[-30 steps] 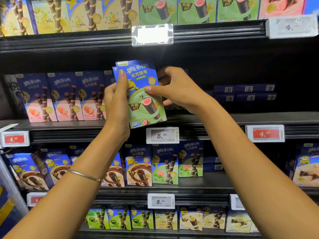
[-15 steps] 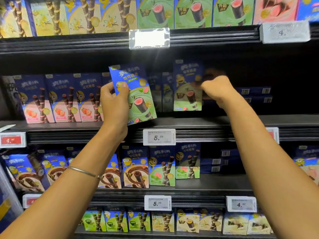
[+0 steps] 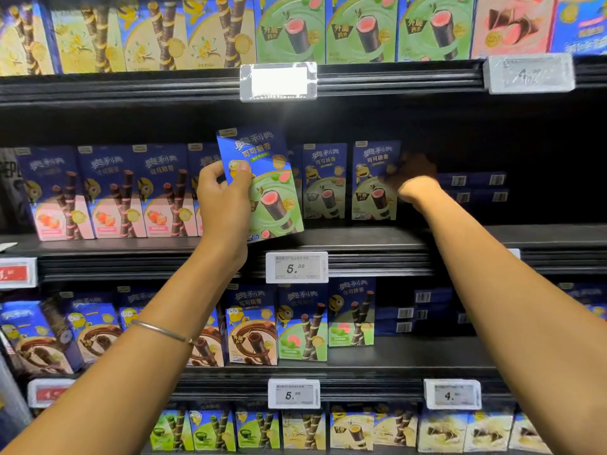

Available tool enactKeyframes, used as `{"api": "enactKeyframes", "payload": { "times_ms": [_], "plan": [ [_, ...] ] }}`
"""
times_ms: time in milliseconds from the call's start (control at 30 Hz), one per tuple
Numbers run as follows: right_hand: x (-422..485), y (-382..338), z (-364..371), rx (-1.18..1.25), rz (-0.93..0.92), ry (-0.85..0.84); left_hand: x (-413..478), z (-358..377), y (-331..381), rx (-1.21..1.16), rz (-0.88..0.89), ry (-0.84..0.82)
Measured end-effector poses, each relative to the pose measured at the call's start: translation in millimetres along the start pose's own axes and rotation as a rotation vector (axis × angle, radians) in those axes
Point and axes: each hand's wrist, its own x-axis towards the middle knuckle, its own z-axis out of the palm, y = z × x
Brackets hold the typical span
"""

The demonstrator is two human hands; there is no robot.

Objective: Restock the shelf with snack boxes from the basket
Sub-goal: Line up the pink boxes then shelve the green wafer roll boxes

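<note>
My left hand (image 3: 223,205) grips a blue and green snack box (image 3: 272,192) by its left edge and holds it tilted just in front of the middle shelf (image 3: 460,238). My right hand (image 3: 414,183) reaches deep into that shelf, against the right edge of a matching box (image 3: 372,192) that stands upright there. Its fingers are dark and blurred in the shadow, so the grip is unclear. Another matching box (image 3: 325,182) stands to the left of that one. The basket is out of view.
Strawberry-flavour boxes (image 3: 118,195) fill the left of the middle shelf, and flat blue boxes (image 3: 476,187) lie stacked at its back right. A price tag (image 3: 296,267) is clipped to the shelf edge. The shelves above and below hold more rows of boxes.
My right hand took one box from the pair, stood it on the shelf and pushed it farther back. My left hand still holds the remaining box, about where it was.
</note>
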Motion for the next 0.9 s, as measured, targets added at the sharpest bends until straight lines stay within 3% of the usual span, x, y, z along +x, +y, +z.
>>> {"api": "enactKeyframes", "payload": {
  "times_ms": [533, 767, 900],
  "plan": [
    [-7, -13, 9, 0.06, 0.007, -0.006, -2, 3, 1, 0.005, -0.014, -0.038],
    [-8, -15, 6, 0.17, 0.055, -0.025, -2, 5, 0, 0.004, -0.017, -0.047],
    [-5, -17, -3, 0.196, 0.175, 0.013, -1, 5, -1, -0.007, -0.029, -0.034]
  ]
}}
